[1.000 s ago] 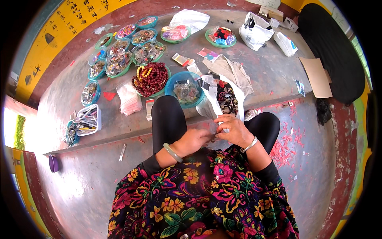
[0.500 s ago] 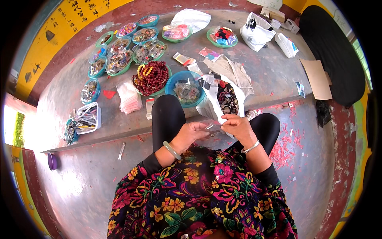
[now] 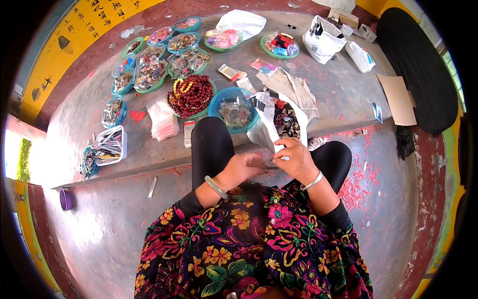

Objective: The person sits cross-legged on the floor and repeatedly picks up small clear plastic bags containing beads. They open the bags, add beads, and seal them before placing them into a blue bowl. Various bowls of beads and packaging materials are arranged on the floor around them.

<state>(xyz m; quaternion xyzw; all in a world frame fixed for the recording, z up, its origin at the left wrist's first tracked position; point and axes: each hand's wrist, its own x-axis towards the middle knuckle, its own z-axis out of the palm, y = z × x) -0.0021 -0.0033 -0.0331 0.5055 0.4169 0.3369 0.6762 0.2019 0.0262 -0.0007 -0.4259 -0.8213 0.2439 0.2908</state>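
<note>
My left hand (image 3: pixel 242 168) and my right hand (image 3: pixel 295 158) meet over my lap, between my black-clad knees. Both pinch a small clear plastic packet (image 3: pixel 270 163) with something small inside; its contents are too small to tell. A bangle circles each wrist. Just beyond my right hand stands an open white bag (image 3: pixel 279 119) filled with dark beaded pieces. A blue bowl (image 3: pixel 217 102) of clear packets sits in front of my left knee, and a green bowl heaped with dark red bead strings (image 3: pixel 191 94) lies left of it.
Several green and blue bowls of trinkets (image 3: pixel 149 74) spread across the grey concrete step. A stack of clear bags (image 3: pixel 162 119), a tray of tools (image 3: pixel 107 147), white sacks (image 3: pixel 323 37), cardboard (image 3: pixel 398 99) and a black mat (image 3: pixel 418 65) lie around. Red scraps litter the floor at right.
My hands have drawn slightly closer to my body and my right hand has shifted over the packet; the white bag stays in place.
</note>
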